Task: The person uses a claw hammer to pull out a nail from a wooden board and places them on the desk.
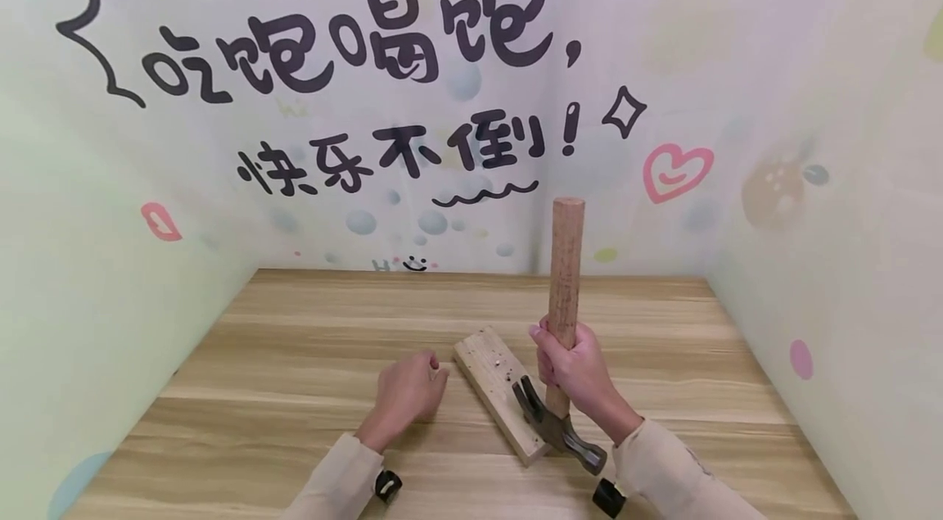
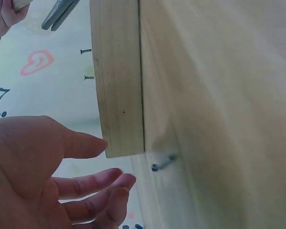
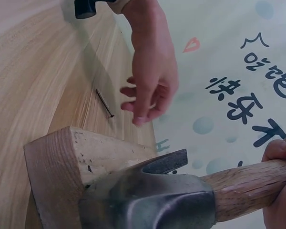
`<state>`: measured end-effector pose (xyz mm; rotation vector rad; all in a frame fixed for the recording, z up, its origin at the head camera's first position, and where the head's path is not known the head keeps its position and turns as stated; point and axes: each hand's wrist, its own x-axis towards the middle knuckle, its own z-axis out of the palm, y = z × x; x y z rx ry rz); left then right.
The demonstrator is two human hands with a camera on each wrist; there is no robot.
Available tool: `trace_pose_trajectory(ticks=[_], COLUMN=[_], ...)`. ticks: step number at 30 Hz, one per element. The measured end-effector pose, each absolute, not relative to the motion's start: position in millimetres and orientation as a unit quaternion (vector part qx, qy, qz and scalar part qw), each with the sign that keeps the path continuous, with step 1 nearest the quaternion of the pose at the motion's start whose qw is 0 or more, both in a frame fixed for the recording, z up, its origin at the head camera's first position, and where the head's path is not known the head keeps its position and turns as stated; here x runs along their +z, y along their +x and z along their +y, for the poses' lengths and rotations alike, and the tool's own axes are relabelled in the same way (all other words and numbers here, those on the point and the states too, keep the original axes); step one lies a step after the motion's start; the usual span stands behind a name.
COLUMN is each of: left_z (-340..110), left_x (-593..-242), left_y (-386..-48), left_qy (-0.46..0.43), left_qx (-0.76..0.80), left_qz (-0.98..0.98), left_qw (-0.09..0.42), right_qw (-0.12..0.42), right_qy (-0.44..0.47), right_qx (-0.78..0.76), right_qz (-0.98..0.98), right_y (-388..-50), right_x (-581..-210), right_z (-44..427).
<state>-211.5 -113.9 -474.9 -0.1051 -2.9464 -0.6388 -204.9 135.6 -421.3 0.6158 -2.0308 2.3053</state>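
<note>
My right hand (image 1: 582,366) grips the wooden handle of a claw hammer (image 1: 566,274), which stands handle up, its metal head (image 3: 152,200) low over the right side of a wooden block (image 1: 489,385). Two nails (image 2: 86,51) stick out of the block in the left wrist view. My left hand (image 1: 411,391) is left of the block, holding nothing, its fingers loosely bent and apart from the thumb (image 2: 88,144). A loose nail (image 3: 105,103) lies on the table near that hand. Whether hammer and block touch, I cannot tell.
The wood-grain table (image 1: 295,348) runs back to a pale printed cloth wall (image 1: 471,233) with black writing. More pale walls stand on the left and right sides. A black wrist device (image 1: 387,486) is at the left sleeve, another (image 1: 608,497) at the right.
</note>
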Motion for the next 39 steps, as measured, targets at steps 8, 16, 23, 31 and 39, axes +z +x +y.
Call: trace_pose_trajectory(ticks=[8, 16, 23, 31, 39], left_z=[-98.0, -84.7, -75.0, -63.7, -56.0], left_x=[-473.0, -477.8, -482.0, -489.4, -494.3], left_y=[-234.1, -255.6, -266.5, -274.2, -276.4], left_qy=[-0.051, -0.038, -0.026, -0.037, -0.061], left_qx=[-0.239, -0.190, -0.181, -0.199, -0.207], left_qz=[-0.967, -0.977, -0.981, -0.979, -0.976], left_qw=[0.076, 0.086, 0.066, 0.039, 0.041], right_qw=[-0.006, -0.010, -0.020, -0.033, -0.038], right_qy=[0.176, 0.152, 0.131, 0.118, 0.096], right_qx=[0.733, 0.735, 0.729, 0.709, 0.682], right_qz=[-0.657, -0.660, -0.671, -0.694, -0.724], right_y=[-207.7, -207.7, -209.1, -214.8, -227.8], right_x=[-420.9, -418.5, -416.6, -413.3, -412.2], right_z=[127.7, 122.1, 116.6, 113.2, 109.1])
